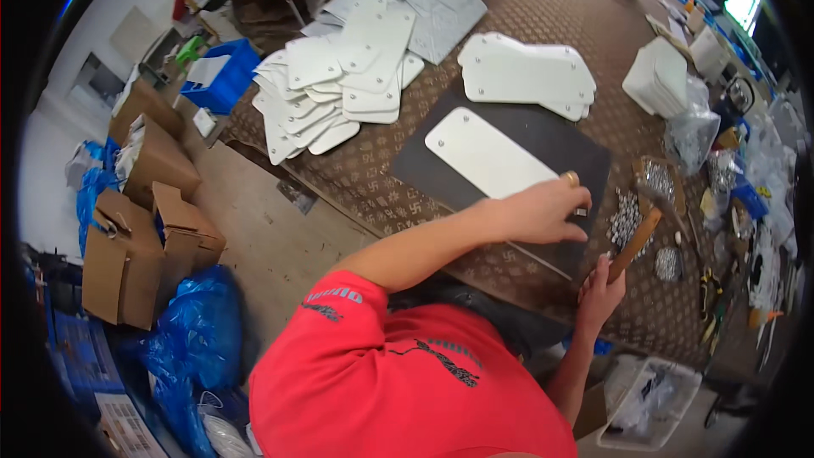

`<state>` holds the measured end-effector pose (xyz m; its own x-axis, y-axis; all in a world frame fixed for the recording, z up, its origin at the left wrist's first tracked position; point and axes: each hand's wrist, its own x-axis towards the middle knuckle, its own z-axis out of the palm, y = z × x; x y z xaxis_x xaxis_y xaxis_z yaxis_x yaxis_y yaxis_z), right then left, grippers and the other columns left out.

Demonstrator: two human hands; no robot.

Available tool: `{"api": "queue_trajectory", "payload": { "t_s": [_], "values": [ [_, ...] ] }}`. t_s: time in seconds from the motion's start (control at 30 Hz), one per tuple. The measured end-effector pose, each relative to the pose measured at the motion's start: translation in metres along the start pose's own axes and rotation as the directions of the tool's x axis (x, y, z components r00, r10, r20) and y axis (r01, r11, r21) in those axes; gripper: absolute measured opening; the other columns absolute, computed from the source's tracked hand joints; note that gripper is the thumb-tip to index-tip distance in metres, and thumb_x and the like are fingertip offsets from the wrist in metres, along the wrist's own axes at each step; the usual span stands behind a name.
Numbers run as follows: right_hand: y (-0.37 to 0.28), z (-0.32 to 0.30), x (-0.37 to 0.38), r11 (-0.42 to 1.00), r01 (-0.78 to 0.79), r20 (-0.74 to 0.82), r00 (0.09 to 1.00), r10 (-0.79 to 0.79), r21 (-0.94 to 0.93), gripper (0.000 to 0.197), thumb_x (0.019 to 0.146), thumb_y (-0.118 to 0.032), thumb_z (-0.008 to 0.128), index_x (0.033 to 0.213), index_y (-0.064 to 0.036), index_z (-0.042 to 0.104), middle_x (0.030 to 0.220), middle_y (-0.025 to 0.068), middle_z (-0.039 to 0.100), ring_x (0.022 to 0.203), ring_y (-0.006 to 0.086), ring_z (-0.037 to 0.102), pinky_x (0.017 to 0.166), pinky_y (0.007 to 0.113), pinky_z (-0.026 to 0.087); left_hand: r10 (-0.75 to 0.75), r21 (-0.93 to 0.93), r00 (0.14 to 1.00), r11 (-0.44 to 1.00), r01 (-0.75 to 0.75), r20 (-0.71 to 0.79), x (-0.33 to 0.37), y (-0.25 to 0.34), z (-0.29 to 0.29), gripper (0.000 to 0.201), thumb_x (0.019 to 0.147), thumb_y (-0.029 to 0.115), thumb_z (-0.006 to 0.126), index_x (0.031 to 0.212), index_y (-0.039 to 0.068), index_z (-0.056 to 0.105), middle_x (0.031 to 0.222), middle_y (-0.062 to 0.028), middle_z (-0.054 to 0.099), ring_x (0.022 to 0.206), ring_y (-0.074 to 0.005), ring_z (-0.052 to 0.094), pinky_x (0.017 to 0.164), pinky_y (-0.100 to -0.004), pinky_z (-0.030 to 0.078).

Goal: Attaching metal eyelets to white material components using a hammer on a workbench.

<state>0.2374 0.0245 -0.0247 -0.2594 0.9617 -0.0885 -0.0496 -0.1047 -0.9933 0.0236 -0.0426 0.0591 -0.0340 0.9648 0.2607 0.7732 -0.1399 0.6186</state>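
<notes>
The white panel lies flat on the dark mat, forward and to the left of the left hand, its far end carrying two small studs. Its long axis runs obliquely, from that far-left end back toward the left hand, which covers the near-right end. The left hand is clearly the nearer of the two; its fingers are bent, and whether they pinch anything cannot be told. A small bright piece shows just beside those fingers, too small to identify. The right hand is clenched round the wooden handle of a hammer, nearer the body and to the right of the left hand, apart from the panel. The hammer's handle slants forward and rightward from that grip. Loose silvery fasteners lie forward of the right hand. A stack of white panels rests farther forward, beyond the left hand.
</notes>
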Motion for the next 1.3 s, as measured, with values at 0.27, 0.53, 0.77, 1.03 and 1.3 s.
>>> {"api": "queue_trajectory", "payload": {
  "t_s": [0.27,0.53,0.77,1.03,1.3],
  "values": [
    [-0.007,0.007,0.001,0.996,-0.056,-0.094,0.994,0.049,-0.067,0.026,0.101,-0.025,0.06,0.083,-0.0156,0.044,0.059,-0.0092,0.035,0.041,0.0008,0.03,0.035,0.021,0.021,-0.454,-0.569,0.828,0.795,0.209,-0.33,-0.078,-0.129,-0.093,0.02,0.085,0.004,0.071,0.105,0.0,0.071,0.092,-0.0054,0.067,0.08,-0.0127,0.065,0.077,-0.0277,0.052],
    [-0.046,0.043,-0.001,0.978,-0.095,-0.031,0.995,0.091,-0.183,0.026,0.102,-0.025,0.06,0.082,-0.0147,0.045,0.059,-0.0088,0.037,0.042,0.001,0.031,0.036,0.021,0.022,-0.481,-0.575,0.802,0.788,0.218,-0.355,-0.045,-0.192,-0.102,0.02,0.084,0.004,0.075,0.103,-0.002,0.071,0.093,-0.0036,0.071,0.081,-0.0098,0.065,0.077,-0.0251,0.051],
    [-0.043,0.097,0.009,0.901,0.069,0.273,0.96,0.057,-0.428,0.023,0.101,-0.024,0.06,0.085,-0.01,0.051,0.061,-0.008,0.043,0.046,0.0011,0.036,0.04,0.02,0.026,-0.443,-0.569,0.857,0.789,0.232,-0.265,-0.034,-0.201,-0.088,0.019,0.087,0.007,0.074,0.104,0.0,0.07,0.093,-0.003,0.07,0.084,-0.0079,0.063,0.079,-0.024,0.049],
    [-0.175,0.162,0.023,0.87,0.425,0.277,0.892,-0.356,-0.251,0.028,0.105,-0.027,0.047,0.084,-0.0098,0.054,0.063,-0.003,0.047,0.046,0.0027,0.037,0.039,0.022,0.027,-0.443,-0.554,0.838,0.805,0.214,-0.32,-0.038,-0.204,-0.081,0.018,0.087,0.007,0.074,0.103,0.0,0.07,0.09,-0.0021,0.069,0.083,-0.0096,0.061,0.079,-0.0254,0.05],
    [-0.099,0.175,0.037,0.665,0.323,0.548,0.821,0.156,-0.673,0.023,0.099,-0.022,0.062,0.084,-0.0061,0.055,0.064,-0.0033,0.051,0.055,0.0025,0.043,0.049,0.025,0.036,-0.399,-0.383,0.846,0.887,0.258,-0.354,-0.039,-0.199,-0.086,0.017,0.086,0.006,0.073,0.101,0.0,0.07,0.09,-0.004,0.067,0.084,-0.0117,0.062,0.078,-0.0265,0.05]
  ]
}}
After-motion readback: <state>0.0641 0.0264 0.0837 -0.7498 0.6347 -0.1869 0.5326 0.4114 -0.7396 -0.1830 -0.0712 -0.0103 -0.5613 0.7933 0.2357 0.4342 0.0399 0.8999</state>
